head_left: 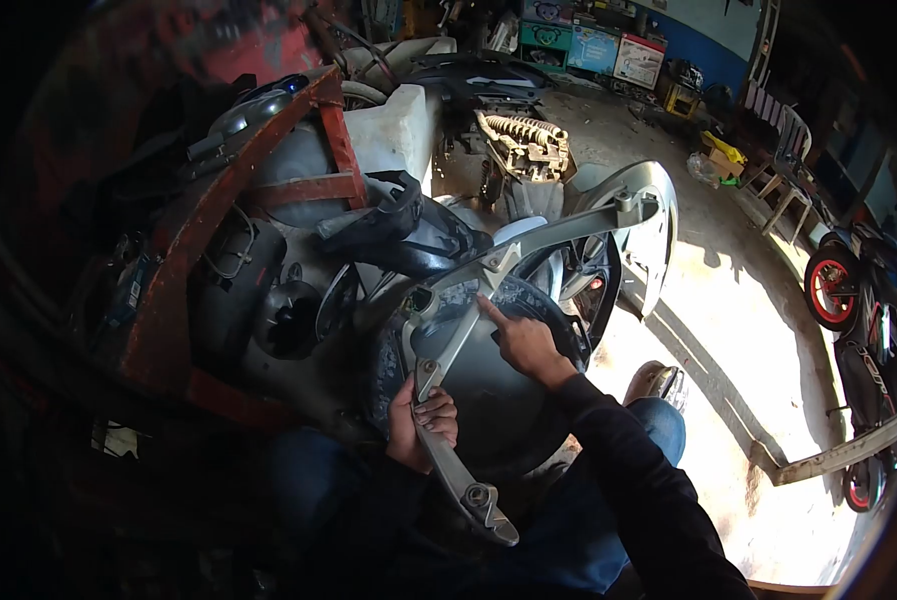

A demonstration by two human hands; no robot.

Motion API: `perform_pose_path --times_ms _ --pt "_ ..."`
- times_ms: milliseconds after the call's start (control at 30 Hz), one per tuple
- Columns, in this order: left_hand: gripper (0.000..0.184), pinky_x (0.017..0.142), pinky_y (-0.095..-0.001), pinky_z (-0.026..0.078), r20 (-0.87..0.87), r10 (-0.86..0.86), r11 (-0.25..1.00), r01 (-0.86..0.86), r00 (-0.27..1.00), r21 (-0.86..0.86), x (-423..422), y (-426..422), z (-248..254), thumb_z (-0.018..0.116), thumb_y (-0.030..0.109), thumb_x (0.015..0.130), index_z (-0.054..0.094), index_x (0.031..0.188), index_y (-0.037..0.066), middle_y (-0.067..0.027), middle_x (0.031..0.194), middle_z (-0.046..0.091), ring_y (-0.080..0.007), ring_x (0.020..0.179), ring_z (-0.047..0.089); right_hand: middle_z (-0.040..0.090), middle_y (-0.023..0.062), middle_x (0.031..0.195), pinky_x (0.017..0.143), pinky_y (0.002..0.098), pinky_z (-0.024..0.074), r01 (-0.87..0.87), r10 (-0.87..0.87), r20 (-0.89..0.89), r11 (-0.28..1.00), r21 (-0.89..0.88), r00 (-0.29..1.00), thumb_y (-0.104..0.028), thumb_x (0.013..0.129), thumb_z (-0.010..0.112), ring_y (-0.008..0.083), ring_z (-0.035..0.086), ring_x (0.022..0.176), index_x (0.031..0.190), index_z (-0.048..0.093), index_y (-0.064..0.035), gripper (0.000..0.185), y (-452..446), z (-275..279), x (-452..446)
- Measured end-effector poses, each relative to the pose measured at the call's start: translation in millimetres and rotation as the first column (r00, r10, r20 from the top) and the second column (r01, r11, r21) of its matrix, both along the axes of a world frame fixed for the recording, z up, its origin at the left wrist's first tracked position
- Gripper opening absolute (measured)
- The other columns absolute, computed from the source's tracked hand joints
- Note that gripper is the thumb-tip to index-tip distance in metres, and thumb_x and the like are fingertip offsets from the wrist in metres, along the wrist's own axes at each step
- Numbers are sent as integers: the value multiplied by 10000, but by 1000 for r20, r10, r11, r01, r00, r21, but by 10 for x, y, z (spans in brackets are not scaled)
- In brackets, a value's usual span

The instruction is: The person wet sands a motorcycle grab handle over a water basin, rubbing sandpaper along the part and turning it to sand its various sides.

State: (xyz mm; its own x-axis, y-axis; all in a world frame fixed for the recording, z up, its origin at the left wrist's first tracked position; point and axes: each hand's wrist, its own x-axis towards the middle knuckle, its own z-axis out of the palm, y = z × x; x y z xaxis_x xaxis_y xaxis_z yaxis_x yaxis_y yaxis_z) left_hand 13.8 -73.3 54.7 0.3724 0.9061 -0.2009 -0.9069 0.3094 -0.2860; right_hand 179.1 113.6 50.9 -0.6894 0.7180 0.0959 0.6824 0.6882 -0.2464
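A grey metal bracket (pixel 456 340) with long curved arms and bolt holes lies across the view above a round dark basin (pixel 499 400). My left hand (pixel 424 424) is wrapped round its lower arm. My right hand (pixel 527 343) has its index finger stretched out, the fingertip at the bracket's middle bar; the other fingers are curled and nothing shows in them. The bracket's far end reaches up to the right, in front of a silver curved part (pixel 659 215).
A red metal frame (pixel 184 250) stands at the left, with dark plastic parts (pixel 409 230) beside it. Beyond is a dirty shock absorber assembly (pixel 527 140). Motorcycles with a red-rimmed wheel (pixel 832 288) and a chair (pixel 791 135) are at the right.
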Motion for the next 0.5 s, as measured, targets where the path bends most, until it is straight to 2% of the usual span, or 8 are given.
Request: perform_pose_path --times_ms 100,167,233,300,367,433,467,500 --pt "455 443 -199 332 -53 -3 1000 4 999 11 -127 93 213 571 500 951 517 779 82 67 544 375 -53 460 334 692 186 892 687 499 534 18 -12 81 998 -65 997 -146 880 583 378 680 763 1574 154 -289 828 -70 180 -53" --pt "462 441 -199 330 -70 -9 999 12 997 39 -209 143 305 577 509 944 518 769 85 66 540 372 -52 466 341 693 184 854 661 476 551 -305 305 10 950 70 952 -139 886 609 357 692 765 1578 97 -320 880 -75 177 -24" --pt "477 429 -202 318 -136 -81 996 84 987 22 -271 154 370 561 532 945 530 768 90 69 533 364 -53 451 333 692 178 879 622 474 544 -258 247 122 962 90 961 -119 889 598 346 685 727 1574 95 -344 879 -44 371 27" --pt "461 426 -201 323 -162 -105 989 120 981 88 -321 161 333 535 517 965 528 799 87 70 536 373 -42 438 346 692 179 861 619 470 543 -49 38 107 994 101 994 -116 899 584 345 683 708 1573 79 -352 875 132 456 112" --pt "447 422 -199 327 -189 -126 977 155 974 144 -342 156 238 510 503 984 526 829 84 71 539 382 -32 425 359 684 175 800 620 477 538 -73 64 57 981 179 996 -132 897 585 354 677 692 1577 90 -318 861 124 320 126" --pt "468 401 -209 286 -335 -73 988 113 939 101 -296 166 140 509 528 972 554 774 106 73 509 326 -50 414 305 684 180 818 638 489 535 15 -14 53 1000 -13 998 -163 891 599 364 671 685 1578 127 -264 839 -136 207 125" --pt "392 399 -209 278 -324 -63 991 96 944 88 -248 141 126 508 498 979 563 815 147 79 508 316 -43 415 307 684 195 854 674 498 534 -100 101 -19 993 56 995 -171 862 623 374 669 699 1575 145 -172 859 -197 -20 168" --pt "392 399 -209 278 -312 -63 992 93 948 81 -176 105 164 508 498 979 563 815 147 79 508 316 -43 415 307 689 187 925 719 484 537 -50 50 -13 998 26 999 -113 839 616 359 676 755 1532 292 -98 766 -288 -81 173"
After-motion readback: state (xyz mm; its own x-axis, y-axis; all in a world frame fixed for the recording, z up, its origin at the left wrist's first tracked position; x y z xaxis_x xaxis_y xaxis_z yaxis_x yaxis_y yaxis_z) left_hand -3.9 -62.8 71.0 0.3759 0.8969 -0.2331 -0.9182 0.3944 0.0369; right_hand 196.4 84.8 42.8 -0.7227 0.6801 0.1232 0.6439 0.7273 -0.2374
